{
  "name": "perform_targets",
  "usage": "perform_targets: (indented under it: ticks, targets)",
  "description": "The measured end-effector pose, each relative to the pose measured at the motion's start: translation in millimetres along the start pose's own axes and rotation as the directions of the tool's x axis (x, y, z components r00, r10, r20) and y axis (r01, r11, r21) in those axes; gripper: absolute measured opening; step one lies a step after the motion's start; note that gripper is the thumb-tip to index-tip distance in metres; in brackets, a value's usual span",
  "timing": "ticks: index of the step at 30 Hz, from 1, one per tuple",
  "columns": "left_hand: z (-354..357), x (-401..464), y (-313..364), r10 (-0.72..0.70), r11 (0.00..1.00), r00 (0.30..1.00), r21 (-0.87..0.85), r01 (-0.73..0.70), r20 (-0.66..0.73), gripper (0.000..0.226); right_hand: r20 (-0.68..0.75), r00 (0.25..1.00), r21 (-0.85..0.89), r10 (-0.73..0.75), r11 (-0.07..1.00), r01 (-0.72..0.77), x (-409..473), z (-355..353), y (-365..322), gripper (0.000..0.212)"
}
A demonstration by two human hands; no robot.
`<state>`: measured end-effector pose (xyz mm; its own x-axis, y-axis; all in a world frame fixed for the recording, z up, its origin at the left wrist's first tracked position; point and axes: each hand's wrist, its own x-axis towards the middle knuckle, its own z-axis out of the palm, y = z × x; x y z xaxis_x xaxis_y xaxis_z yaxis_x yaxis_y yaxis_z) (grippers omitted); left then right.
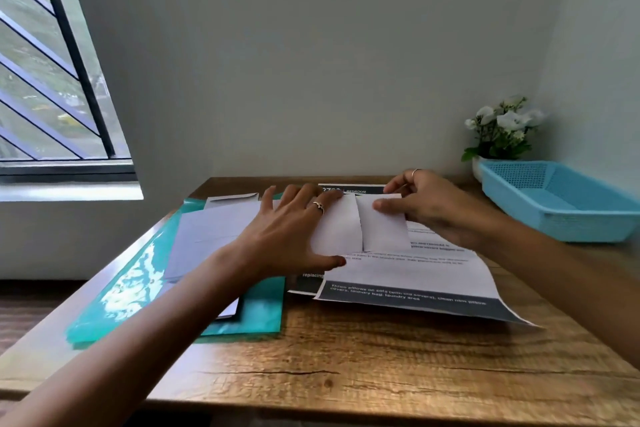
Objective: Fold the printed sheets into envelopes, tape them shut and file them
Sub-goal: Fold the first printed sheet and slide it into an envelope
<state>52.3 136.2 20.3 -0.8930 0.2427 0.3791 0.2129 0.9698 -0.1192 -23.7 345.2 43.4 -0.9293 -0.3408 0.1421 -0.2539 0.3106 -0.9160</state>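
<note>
My left hand [294, 229] presses flat on the folded sheet [360, 225] at centre frame, fingers straight. My right hand [426, 204] pinches its right flap. The centre seam runs away from me, so the flaps close sideways; both hands sit equally near on the desk [346, 357].

The tabletop [381, 357] is warm brown wood with dark grain streaks and a black crack line. At the left of the frame lies a glossy teal folder [256, 308], carrying pale lavender-white envelopes [207, 236]. The printed sheet [415, 274] at centre is white with grey text and a dark slate band lettered in pale type. At the right edge a sky-blue mesh-patterned basket [561, 204] stands by white flowers [502, 121] with green leaves. The window bars [69, 45] at upper left are black.
</note>
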Motion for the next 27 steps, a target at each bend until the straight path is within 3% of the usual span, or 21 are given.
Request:
perform_targets:
  ticks: [3,7,15,17,19,22,27]
  targets:
    - [2.5,1.0,1.2,-0.033,0.999,0.997,0.038,0.036,-0.073,0.1,-0.077,0.997,0.01,0.003,1.0,-0.002,-2.8,-1.0,3.5,0.028]
    - [-3.1,5.9,5.4,-0.041,0.996,0.989,0.07,0.051,-0.142,0.096,-0.051,0.999,0.145,-0.006,0.989,0.013,-13.9,-3.4,6.9,0.018]
    - [-8.6,17.3,28.0,-0.05,0.997,0.959,0.034,0.062,-0.278,0.092,-0.167,0.945,-0.004,-0.282,0.959,0.285,-16.2,8.0,3.0,0.006]
    - [-10.0,21.9,32.8,-0.054,0.997,0.952,0.039,0.069,-0.301,0.091,-0.148,0.944,-0.015,-0.295,0.955,0.296,-16.6,12.8,-0.6,0.016]
    - [-10.4,24.4,36.4,-0.049,0.996,0.944,0.057,0.071,-0.326,0.09,-0.116,0.97,0.034,-0.214,0.975,0.219,-16.0,14.1,-4.9,0.029]
    - [-10.3,25.4,39.3,-0.041,0.995,0.936,0.069,0.07,-0.35,0.089,0.053,0.998,0.172,-0.038,0.985,0.029,-15.2,10.6,-11.6,0.025]
    - [-7.2,26.6,41.0,0.021,0.989,0.923,0.142,0.037,-0.384,0.09,0.271,0.958,0.192,0.092,0.97,-0.147,-11.9,5.7,-16.0,0.026]
